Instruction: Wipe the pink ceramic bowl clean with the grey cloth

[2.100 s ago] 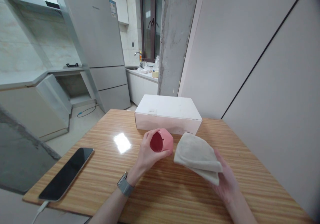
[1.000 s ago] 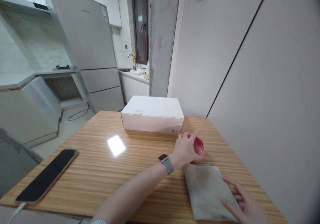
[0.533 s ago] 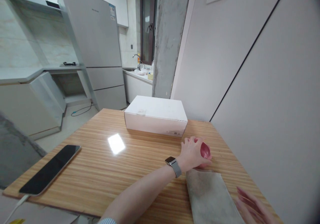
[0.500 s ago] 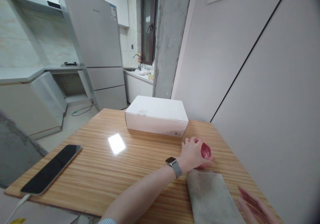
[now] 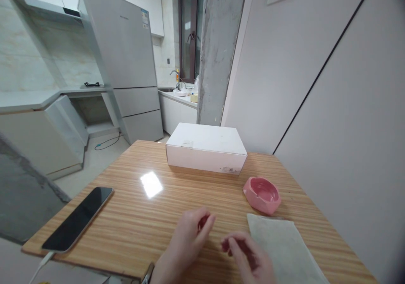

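My left hand (image 5: 190,235) hovers over the front middle of the table, fingers loosely curled and the thumb a little apart from them. Nothing shows in it. To its right is my right hand (image 5: 248,256), half curled as well, beside and partly over the left edge of a folded pale grey-green cloth (image 5: 284,246). No object is visible between its fingers. Just beyond the cloth sits a pink angular ashtray (image 5: 262,195), its bowl facing up, with neither hand touching it. A watch (image 5: 147,273) is partly visible at my left wrist.
A white box (image 5: 205,149) lies at the back of the wood-grain table (image 5: 133,216). At the left, a black phone (image 5: 79,218) lies with a white cable (image 5: 42,265) plugged in. A plain wall (image 5: 341,140) runs along the right side; a fridge (image 5: 123,56) stands beyond.
My left hand has let go of the ashtray and drawn back to the left and nearer. My right hand has come in from the right, over to the cloth's left edge.
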Available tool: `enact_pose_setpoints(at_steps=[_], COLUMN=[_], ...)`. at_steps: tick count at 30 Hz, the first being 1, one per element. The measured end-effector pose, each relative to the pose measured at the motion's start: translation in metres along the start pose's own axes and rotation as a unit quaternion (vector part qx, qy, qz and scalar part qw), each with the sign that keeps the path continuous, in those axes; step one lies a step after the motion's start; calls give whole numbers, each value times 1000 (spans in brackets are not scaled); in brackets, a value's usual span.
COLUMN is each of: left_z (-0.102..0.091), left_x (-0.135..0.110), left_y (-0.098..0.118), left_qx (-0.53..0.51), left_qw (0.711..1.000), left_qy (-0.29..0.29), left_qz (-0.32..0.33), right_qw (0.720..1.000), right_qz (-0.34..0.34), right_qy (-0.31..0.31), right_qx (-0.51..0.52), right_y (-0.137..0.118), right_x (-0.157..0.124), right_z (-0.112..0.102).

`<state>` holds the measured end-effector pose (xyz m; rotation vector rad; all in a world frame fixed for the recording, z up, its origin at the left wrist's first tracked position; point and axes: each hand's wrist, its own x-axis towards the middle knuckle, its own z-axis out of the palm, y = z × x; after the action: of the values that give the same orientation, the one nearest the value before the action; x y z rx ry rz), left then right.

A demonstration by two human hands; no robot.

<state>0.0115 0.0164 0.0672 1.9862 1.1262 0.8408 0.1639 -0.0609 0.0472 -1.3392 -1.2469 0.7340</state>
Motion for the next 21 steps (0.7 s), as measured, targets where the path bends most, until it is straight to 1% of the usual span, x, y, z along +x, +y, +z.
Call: enact_pose_setpoints(at_steps=[2,3,5,7,12,16,21], left_z=[-2,-2,0,1,1,1,3], left_x=[-16,-22,-31,-36,-37,-36,-36], left_y=[-22,-30,-41,-44,-43,-43,-42], left_qx=[3,4,3,8,34,34,43], left_qw=[999,999,999,999,999,999,999], left_qy=[10,5,-18,-38,-36,-33,-25], left_qz=[-31,-38,-39,-27,-10,-12,-18], right_qw=[999,997,995,994,992,993,994], right_qz=[14,25,31,35,32,18,21], right_qy=[-40,-58,-87,-99,-123,-115,-109], right_qx=[26,36,38,19,-19,-15,14], right_y=[6,10,19,26,38,42,40], right_x=[4,7,10,11,4,3,4], right_z=[36,49,63,65,59,61,64])
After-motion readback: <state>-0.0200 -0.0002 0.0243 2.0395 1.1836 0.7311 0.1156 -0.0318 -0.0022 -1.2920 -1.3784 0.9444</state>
